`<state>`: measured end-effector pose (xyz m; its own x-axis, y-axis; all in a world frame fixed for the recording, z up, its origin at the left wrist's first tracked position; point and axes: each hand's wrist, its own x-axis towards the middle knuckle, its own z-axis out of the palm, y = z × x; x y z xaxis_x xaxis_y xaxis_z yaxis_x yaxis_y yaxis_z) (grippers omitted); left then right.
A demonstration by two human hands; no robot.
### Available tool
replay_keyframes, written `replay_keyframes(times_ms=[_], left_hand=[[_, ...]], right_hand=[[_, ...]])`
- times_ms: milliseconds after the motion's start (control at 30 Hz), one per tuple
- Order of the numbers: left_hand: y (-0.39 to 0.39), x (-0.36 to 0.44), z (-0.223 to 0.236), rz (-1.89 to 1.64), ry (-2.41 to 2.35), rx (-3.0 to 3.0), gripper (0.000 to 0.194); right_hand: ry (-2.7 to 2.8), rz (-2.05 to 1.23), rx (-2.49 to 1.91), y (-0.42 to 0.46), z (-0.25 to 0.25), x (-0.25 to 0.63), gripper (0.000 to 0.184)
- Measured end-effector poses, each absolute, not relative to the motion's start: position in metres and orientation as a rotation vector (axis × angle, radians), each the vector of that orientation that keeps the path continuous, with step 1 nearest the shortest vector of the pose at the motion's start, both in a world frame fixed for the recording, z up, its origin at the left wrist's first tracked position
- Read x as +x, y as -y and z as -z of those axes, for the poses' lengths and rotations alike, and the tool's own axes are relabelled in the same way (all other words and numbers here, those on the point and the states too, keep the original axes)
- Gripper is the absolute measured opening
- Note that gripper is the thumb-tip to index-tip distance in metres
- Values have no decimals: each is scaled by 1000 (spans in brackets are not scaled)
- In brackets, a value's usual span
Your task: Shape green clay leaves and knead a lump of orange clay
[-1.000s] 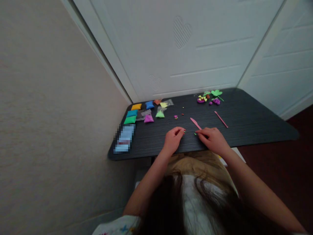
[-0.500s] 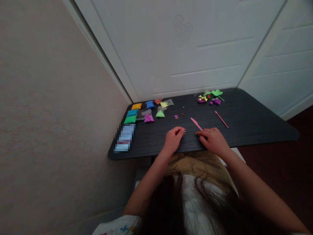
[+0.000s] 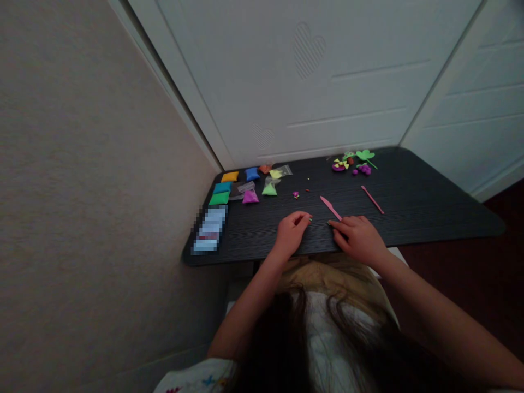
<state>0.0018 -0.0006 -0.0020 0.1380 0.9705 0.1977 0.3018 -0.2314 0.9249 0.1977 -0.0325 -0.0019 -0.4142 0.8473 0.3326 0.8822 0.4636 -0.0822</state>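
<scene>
My left hand (image 3: 293, 231) is closed in a pinch just above the front of the dark table (image 3: 254, 234). A tiny pale bit (image 3: 310, 219) shows at its fingertips, too small to name. To the right, my right hand (image 3: 357, 234) lies low over the tabletop, index finger stretched out and thumb apart from it. A tiny speck (image 3: 329, 222) is at that fingertip. The pink plastic knife (image 3: 329, 207) lies with its blade pointing away; its handle end disappears by my right fingers, and I cannot tell whether they touch it. Beyond my hands sits a small pink-and-white clay piece (image 3: 296, 195).
Bags of coloured clay, including purple (image 3: 250, 197), light green (image 3: 269, 190) and blue (image 3: 252, 174), lie at the left back. A blurred-out phone-like panel (image 3: 210, 229) is at the left edge. A pink stick tool (image 3: 372, 200), purple balls (image 3: 364, 170) and a green clover shape (image 3: 365, 156) are at right.
Both hands keep nearly the same pose; my right index fingertip has barely shifted. The whole view has moved slightly.
</scene>
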Motion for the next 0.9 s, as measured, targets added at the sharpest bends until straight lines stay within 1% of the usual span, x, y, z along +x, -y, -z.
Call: replay_keyframes(times_ms=[167,367,467,700,900], left_hand=[[0,2,2,-1121,-1247,1666,25],[0,2,3,-1126,-1238,1669,24],[1,2,2,-1108,-1268,1702,25],[1,5,1,-1128,-1606,1965,21],[0,9,4,-957,-1694,2122,20]], right_hand=[[2454,140,-1381,33,2,199,32],[2409,203,-1449,34,1,196,34],[2467,175,-1373,35,-1,197,33],[2407,210,-1446,35,0,196,36],[2452,151,-1401,34,0,196,34]])
